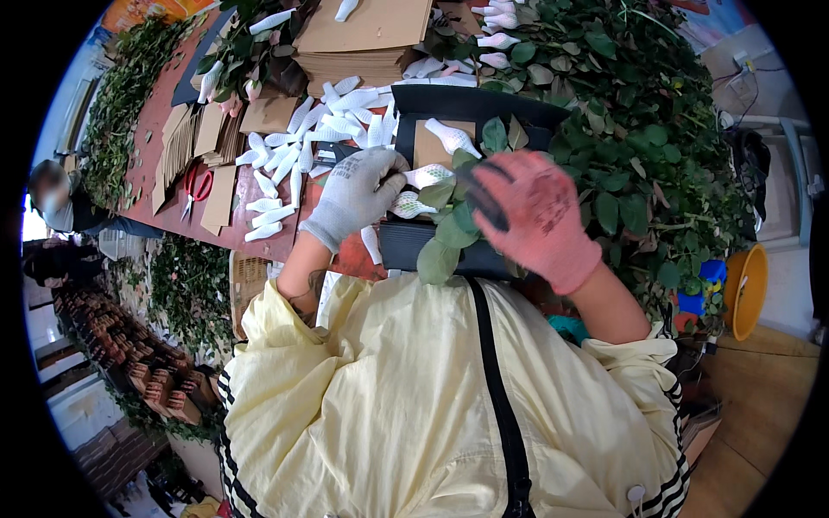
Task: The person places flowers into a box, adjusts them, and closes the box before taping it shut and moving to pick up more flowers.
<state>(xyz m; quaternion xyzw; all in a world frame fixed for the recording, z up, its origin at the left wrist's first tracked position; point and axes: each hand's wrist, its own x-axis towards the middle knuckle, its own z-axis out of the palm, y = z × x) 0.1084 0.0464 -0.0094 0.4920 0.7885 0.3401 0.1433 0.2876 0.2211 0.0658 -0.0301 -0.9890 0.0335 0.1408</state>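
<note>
In a grey glove, my left hand [363, 192] has its fingers closed at the tip of a rose bud [427, 176] wrapped in a white mesh sleeve. My right hand [537, 216], in a red glove with dark fingertips, curls over the leafy stem just right of that bud; the exact grip is partly hidden. Two more sleeved buds lie beside it, one farther off [451, 136] and one nearer [409, 205]. Green leaves [439, 259] hang below my right hand. All this is at a black tray [413, 249] with a cardboard piece [432, 148] inside.
Loose white mesh sleeves [304, 134] cover the red table left of the tray. Red-handled scissors [198, 192] lie beside cardboard sheets [181, 147]. A cardboard stack [358, 65] stands behind. Leafy stems [617, 138] pile up on the right, near a yellow basin [745, 292]. Another person sits far left.
</note>
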